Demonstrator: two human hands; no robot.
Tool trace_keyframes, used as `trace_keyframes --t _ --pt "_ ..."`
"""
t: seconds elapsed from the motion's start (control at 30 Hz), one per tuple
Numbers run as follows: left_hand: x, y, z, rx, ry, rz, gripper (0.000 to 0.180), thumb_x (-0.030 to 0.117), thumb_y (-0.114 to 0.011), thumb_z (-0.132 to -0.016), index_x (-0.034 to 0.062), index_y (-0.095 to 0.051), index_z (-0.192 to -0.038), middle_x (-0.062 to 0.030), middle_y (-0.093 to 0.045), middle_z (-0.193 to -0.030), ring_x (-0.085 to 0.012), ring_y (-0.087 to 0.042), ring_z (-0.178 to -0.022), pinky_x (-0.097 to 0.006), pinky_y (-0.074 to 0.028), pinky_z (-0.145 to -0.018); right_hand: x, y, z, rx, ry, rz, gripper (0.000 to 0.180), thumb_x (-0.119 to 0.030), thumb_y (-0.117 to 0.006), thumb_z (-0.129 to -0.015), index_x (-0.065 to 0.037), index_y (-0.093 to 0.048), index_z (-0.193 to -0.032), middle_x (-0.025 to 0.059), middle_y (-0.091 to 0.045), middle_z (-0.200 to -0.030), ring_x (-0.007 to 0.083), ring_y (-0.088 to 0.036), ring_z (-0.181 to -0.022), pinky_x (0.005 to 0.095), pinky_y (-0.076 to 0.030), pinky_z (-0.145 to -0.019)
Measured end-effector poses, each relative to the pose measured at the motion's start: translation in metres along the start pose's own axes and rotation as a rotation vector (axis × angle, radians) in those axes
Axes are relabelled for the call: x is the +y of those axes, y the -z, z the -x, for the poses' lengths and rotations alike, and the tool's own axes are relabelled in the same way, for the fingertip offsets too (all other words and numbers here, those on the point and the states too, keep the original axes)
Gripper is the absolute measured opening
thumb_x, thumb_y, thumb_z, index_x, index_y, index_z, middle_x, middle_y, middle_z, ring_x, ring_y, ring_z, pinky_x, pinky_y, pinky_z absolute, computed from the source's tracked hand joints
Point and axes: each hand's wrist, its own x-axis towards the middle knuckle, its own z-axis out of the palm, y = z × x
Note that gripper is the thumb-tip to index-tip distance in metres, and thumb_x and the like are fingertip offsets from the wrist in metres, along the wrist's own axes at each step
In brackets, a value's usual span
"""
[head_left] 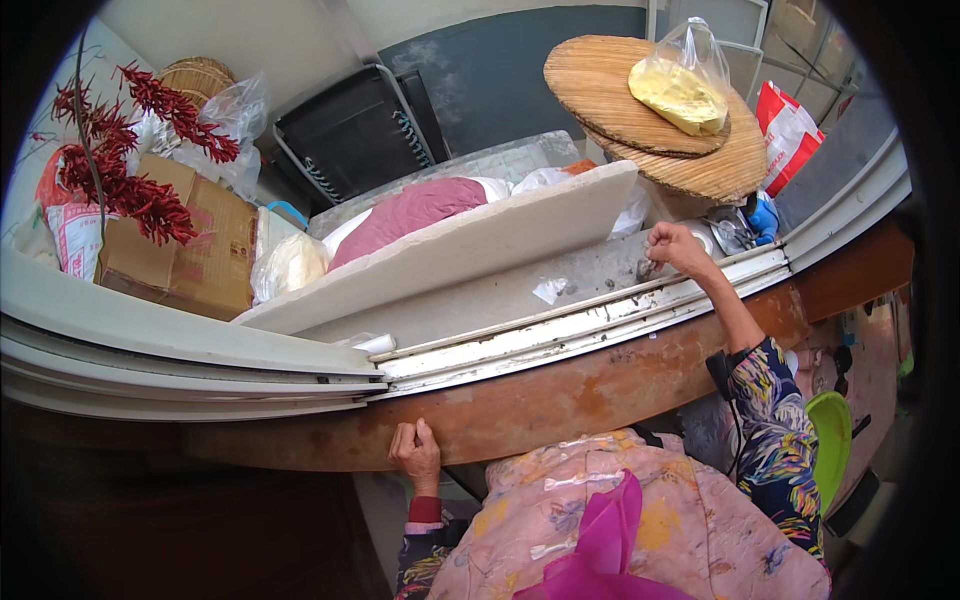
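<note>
My right hand (679,247) reaches over the white window track (590,330) to the grey ledge outside. Its fingers are pinched together above the ledge, and a small dark grey bit (646,269) shows under the fingertips, too small to name. My left hand (415,453) is curled into a fist at the front edge of the brown wooden sill (560,395), with nothing showing in it. A crumpled scrap of clear plastic (550,289) lies on the ledge, left of my right hand. Beyond it leans a long pale board (470,245).
Two round woven lids (600,85) hold a bag of yellow stuff (680,95) at the back right. A red-and-white sack (788,135) stands beside them. At left are a cardboard box (210,235) and hanging dried red chillies (150,205). Mauve cloth (410,215) lies behind the board.
</note>
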Motion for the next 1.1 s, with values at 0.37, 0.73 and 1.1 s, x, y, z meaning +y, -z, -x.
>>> trace_keyframes --t 0.37,0.73,1.1 --pt "-0.004 -0.002 0.002 0.004 0.015 0.007 0.035 0.009 -0.065 -0.090 0.0026 -0.042 -0.065 -0.0141 -0.044 -0.063 -0.0357 -0.047 -0.056 -0.047 -0.034 -0.053 -0.008 0.000 0.012 0.024 -0.091 -0.166 0.015 -0.004 -0.067 -0.086 -0.005 -0.069 -0.101 0.0065 -0.069 -0.082 0.0194 -0.068 -0.067 0.0327 -0.055 -0.066" --pt "-0.003 -0.001 0.002 -0.020 0.012 0.013 0.035 0.008 -0.063 -0.093 -0.0005 -0.041 -0.067 -0.0150 -0.042 -0.063 -0.0332 -0.044 -0.055 -0.045 -0.033 -0.053 -0.004 0.008 0.024 0.201 0.038 0.861 0.020 -0.022 -0.073 -0.077 -0.010 -0.076 -0.093 0.0150 -0.073 -0.093 0.0362 -0.070 -0.091 0.0471 -0.053 -0.083" --pt "-0.001 0.001 0.002 -0.015 0.029 -0.015 0.036 0.008 -0.066 -0.089 0.0030 -0.040 -0.063 -0.0133 -0.043 -0.062 -0.0350 -0.047 -0.055 -0.047 -0.034 -0.053 -0.003 -0.009 0.010 0.084 -0.065 0.863 0.022 -0.023 -0.077 -0.070 -0.007 -0.077 -0.085 0.0171 -0.074 -0.083 0.0333 -0.072 -0.086 0.0417 -0.054 -0.078"
